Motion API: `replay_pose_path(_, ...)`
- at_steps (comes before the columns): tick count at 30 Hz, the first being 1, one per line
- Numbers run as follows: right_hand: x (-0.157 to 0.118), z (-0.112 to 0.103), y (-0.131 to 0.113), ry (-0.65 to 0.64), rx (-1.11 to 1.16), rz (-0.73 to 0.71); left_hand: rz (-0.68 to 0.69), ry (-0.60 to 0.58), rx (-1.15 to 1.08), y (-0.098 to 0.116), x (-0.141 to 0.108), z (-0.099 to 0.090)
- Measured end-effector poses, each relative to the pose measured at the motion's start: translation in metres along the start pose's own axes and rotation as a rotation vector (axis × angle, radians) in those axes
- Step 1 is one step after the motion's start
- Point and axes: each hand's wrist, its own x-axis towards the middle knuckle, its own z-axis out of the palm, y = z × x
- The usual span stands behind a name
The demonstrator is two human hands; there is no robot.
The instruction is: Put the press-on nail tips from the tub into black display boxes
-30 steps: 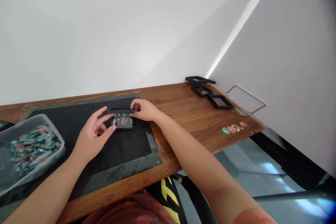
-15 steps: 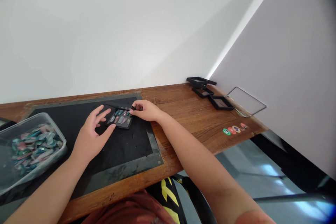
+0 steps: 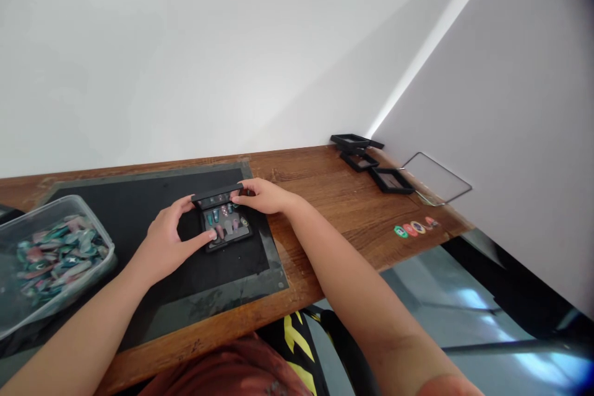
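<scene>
A small black case [image 3: 238, 236] of press-on nails stands on the black mat, its lid [image 3: 217, 197] tilted up at the back. Inside, several teal, pink and grey nails [image 3: 228, 227] lie in rows. My left hand [image 3: 167, 241] grips the case's left side, thumb at the front left corner and fingers at the lid's left end. At the lid's right end, my right hand [image 3: 260, 195] pinches the edge between thumb and fingers.
On the left, a clear plastic tub [image 3: 99, 223] holds many loose nails. The black mat [image 3: 195, 288] covers much of the wooden table [image 3: 320, 210]. Black frame-like cases [image 3: 392, 180], a wire frame [image 3: 471, 188] and round stickers [image 3: 417, 228] are on the right.
The lid has come up from lying back to standing steeply. My left hand has closed onto the case, which has shifted slightly right and nearer to me.
</scene>
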Motion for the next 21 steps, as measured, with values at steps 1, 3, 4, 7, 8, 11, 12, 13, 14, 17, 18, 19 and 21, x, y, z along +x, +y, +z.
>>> replay_pose_path(1, 0.000, 0.000, 0.000, -0.001, 0.008, 0.008, 0.027, -0.009, 0.038, 0.001, 0.000, 0.000)
replay_pose_path(3, 0.001, 0.000, 0.000, 0.002, 0.022, 0.032, 0.065, -0.021, 0.083, 0.003, 0.000, -0.002)
replay_pose_path(4, 0.001, 0.000, -0.001, 0.004, 0.025, 0.046, 0.074, -0.021, 0.090, 0.004, 0.000, -0.002)
replay_pose_path(7, 0.000, -0.001, -0.005, 0.010, -0.003, 0.093, 0.074, -0.032, 0.090, 0.006, 0.000, -0.004)
replay_pose_path(8, 0.000, -0.002, -0.008, 0.013, -0.024, 0.113, 0.074, -0.038, 0.089, 0.006, 0.000, -0.004)
replay_pose_path(11, -0.003, -0.003, -0.014, 0.021, -0.077, 0.158, 0.083, -0.042, 0.091, 0.006, 0.000, -0.005)
replay_pose_path(12, -0.004, -0.003, -0.016, 0.024, -0.084, 0.158, 0.087, -0.038, 0.095, 0.006, 0.000, -0.005)
replay_pose_path(13, -0.005, -0.003, -0.017, 0.028, -0.089, 0.152, 0.090, -0.034, 0.099, 0.006, 0.000, -0.005)
replay_pose_path(14, -0.006, -0.003, -0.018, 0.032, -0.096, 0.145, 0.092, -0.034, 0.103, 0.007, 0.000, -0.005)
replay_pose_path(17, -0.007, -0.002, -0.019, 0.045, -0.138, 0.137, 0.097, -0.046, 0.104, 0.007, 0.000, -0.006)
replay_pose_path(18, -0.007, -0.002, -0.020, 0.051, -0.152, 0.145, 0.096, -0.050, 0.100, 0.007, 0.000, -0.006)
replay_pose_path(19, -0.007, -0.001, -0.020, 0.057, -0.162, 0.155, 0.095, -0.054, 0.093, 0.007, 0.000, -0.006)
replay_pose_path(21, -0.006, 0.000, -0.021, 0.074, -0.173, 0.178, 0.090, -0.053, 0.069, 0.006, 0.000, -0.006)
